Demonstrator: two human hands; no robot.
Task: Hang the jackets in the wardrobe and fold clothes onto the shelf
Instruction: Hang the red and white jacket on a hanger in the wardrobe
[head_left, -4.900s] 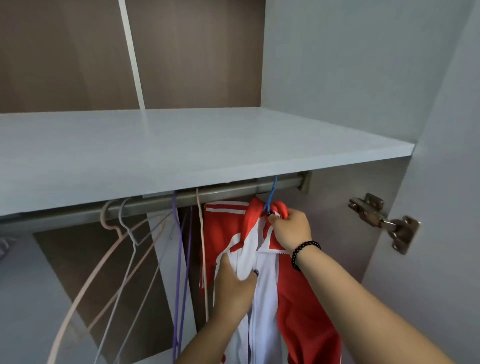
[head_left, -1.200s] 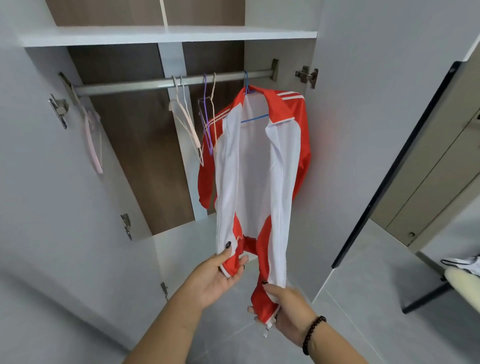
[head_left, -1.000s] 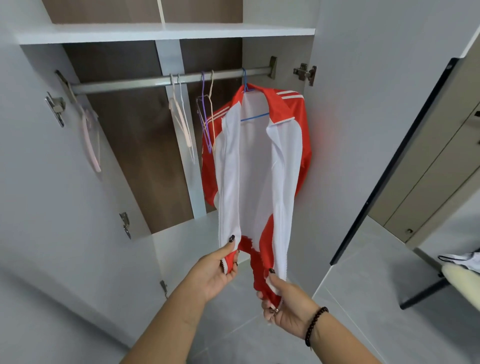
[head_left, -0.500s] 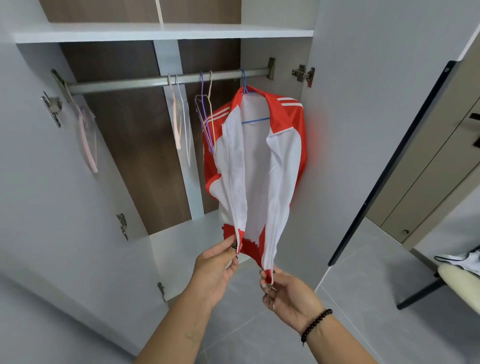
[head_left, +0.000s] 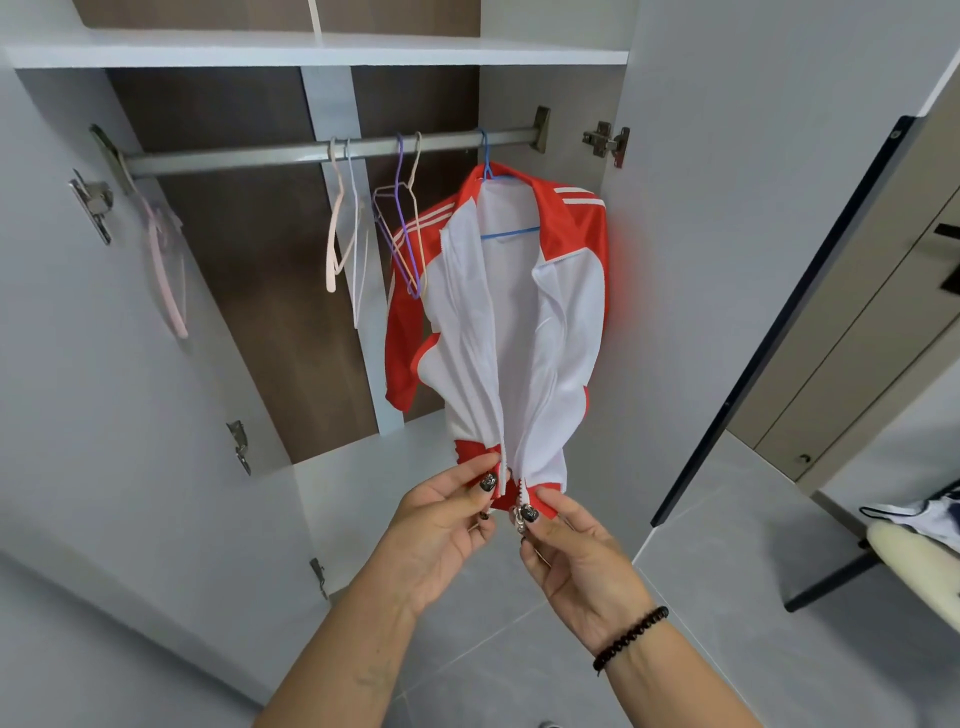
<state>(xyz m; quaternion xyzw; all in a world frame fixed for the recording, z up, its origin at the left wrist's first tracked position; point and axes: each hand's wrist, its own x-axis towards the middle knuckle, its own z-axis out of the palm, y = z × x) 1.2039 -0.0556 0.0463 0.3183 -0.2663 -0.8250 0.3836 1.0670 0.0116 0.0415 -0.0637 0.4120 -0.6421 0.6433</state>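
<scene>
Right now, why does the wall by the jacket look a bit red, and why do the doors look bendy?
Head view: the jacket throws a red glow onto the wall beside it; the wide-angle lens bows the doors' straight edges; everything looks fairly sharp.

Both hands have pulled the two front edges of the jacket (head_left: 519, 332) together. The left hand (head_left: 441, 525) and right hand (head_left: 576, 556) now almost touch at the zip (head_left: 519, 512).

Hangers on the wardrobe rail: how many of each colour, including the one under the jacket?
Pink hanger, left end: 1
Peach hanger: 1
White hanger: 1
Purple hanger: 1
Cream hanger: 1
Blue hanger, under the jacket: 1
Total: 6
</scene>
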